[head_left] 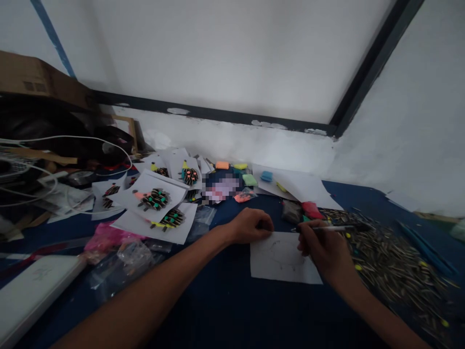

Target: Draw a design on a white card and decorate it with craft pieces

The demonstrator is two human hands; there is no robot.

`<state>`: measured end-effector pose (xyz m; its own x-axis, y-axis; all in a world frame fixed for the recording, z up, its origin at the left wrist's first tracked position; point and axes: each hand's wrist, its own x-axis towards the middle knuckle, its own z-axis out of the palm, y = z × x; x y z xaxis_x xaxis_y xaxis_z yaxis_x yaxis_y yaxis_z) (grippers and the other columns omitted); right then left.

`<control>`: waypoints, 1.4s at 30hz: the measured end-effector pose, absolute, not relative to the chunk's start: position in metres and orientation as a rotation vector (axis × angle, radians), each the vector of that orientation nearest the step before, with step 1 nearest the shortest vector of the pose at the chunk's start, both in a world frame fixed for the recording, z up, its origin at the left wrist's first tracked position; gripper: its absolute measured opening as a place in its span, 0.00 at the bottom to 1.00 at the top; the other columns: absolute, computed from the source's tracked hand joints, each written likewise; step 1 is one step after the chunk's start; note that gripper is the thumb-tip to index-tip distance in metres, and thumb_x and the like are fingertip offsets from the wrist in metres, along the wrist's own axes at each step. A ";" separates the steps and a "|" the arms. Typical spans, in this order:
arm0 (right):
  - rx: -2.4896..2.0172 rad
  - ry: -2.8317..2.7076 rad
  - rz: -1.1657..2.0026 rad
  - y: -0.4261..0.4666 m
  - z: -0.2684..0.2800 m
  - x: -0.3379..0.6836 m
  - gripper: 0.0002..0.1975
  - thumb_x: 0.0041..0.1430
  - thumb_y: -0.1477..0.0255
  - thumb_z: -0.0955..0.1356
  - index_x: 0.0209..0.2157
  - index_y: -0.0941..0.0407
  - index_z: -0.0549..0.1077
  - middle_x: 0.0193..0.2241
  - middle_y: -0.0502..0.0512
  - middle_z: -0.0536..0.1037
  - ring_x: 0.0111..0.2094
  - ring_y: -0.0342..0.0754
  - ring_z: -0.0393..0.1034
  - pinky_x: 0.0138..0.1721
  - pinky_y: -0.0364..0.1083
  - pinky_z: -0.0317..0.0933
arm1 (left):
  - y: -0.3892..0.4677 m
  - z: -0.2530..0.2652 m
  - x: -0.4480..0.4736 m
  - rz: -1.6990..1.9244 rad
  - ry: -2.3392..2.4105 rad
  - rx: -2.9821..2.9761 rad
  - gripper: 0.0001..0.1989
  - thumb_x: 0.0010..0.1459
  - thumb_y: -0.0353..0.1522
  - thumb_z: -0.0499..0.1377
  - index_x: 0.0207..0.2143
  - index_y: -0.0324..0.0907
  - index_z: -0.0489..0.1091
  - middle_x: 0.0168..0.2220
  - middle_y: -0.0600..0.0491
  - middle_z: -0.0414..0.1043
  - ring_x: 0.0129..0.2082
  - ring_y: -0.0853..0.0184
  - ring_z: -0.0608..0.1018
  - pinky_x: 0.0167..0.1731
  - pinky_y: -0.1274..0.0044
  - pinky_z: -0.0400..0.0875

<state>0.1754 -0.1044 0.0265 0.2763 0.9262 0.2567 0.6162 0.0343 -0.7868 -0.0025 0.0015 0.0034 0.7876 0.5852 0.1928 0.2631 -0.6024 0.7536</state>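
Note:
A small white sheet of paper (279, 266) with a faint rounded pencil-like outline lies on the dark blue tabletop. My left hand (250, 225) has curled fingers holding the sheet at its upper left corner. On the sheet's right side, my right hand (323, 247) is closed around a pen (339, 227), which lies almost level across the fingers. The pen's left end sticks out past the fingertips, above the sheet's top edge. Right beside this hand spreads a heap of striped seeds (392, 261), resembling sunflower seeds, with a few yellow and green bits among them.
Seed-and-clay animal cards (123, 191) overlap at the left. Colored clay pieces, including an orange one (222, 165) and a red one (311, 210), lie near the wall. Plastic bags (123, 266), a white box (39, 291), cables and a cardboard box (39, 80) crowd the left.

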 end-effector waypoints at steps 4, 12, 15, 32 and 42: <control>-1.628 -1.393 0.413 -0.103 0.038 0.178 0.15 0.55 0.57 0.64 0.26 0.55 0.67 0.17 0.50 0.72 0.16 0.45 0.68 0.17 0.42 0.63 | 0.003 0.007 -0.004 0.498 0.632 2.184 0.10 0.49 0.22 0.58 0.35 0.36 0.74 0.28 0.54 0.71 0.27 0.73 0.70 0.27 0.82 0.61; -1.649 -1.438 0.331 -0.104 0.042 0.183 0.18 0.57 0.57 0.63 0.22 0.55 0.67 0.17 0.52 0.72 0.16 0.44 0.67 0.19 0.42 0.62 | 0.009 0.009 -0.007 0.527 0.592 1.950 0.11 0.48 0.19 0.56 0.33 0.35 0.73 0.32 0.51 0.74 0.32 0.70 0.74 0.33 0.80 0.67; -1.663 -1.419 0.331 -0.104 0.040 0.186 0.16 0.57 0.58 0.63 0.24 0.55 0.68 0.17 0.51 0.72 0.16 0.43 0.67 0.19 0.42 0.62 | 0.013 0.011 -0.008 0.592 0.571 1.753 0.08 0.48 0.19 0.58 0.31 0.35 0.73 0.31 0.51 0.74 0.32 0.70 0.74 0.35 0.79 0.67; -1.477 -1.249 0.449 -0.107 0.049 0.183 0.17 0.54 0.55 0.67 0.28 0.55 0.68 0.15 0.48 0.70 0.14 0.42 0.66 0.16 0.42 0.62 | 0.007 0.017 -0.008 0.533 0.477 1.382 0.11 0.44 0.21 0.63 0.33 0.36 0.73 0.33 0.52 0.74 0.33 0.73 0.74 0.38 0.78 0.67; -1.518 -1.211 0.742 -0.105 0.030 0.171 0.23 0.48 0.49 0.68 0.28 0.57 0.68 0.16 0.47 0.70 0.15 0.43 0.66 0.16 0.42 0.62 | 0.009 0.020 -0.024 0.021 0.243 1.466 0.09 0.46 0.26 0.66 0.33 0.39 0.74 0.31 0.55 0.75 0.31 0.73 0.75 0.36 0.80 0.68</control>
<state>0.1709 -0.1051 0.0299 0.3057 0.9443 0.1217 0.3203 0.0183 -0.9471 -0.0236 0.0092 0.0203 0.9753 0.1615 -0.1505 0.1340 0.1091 0.9850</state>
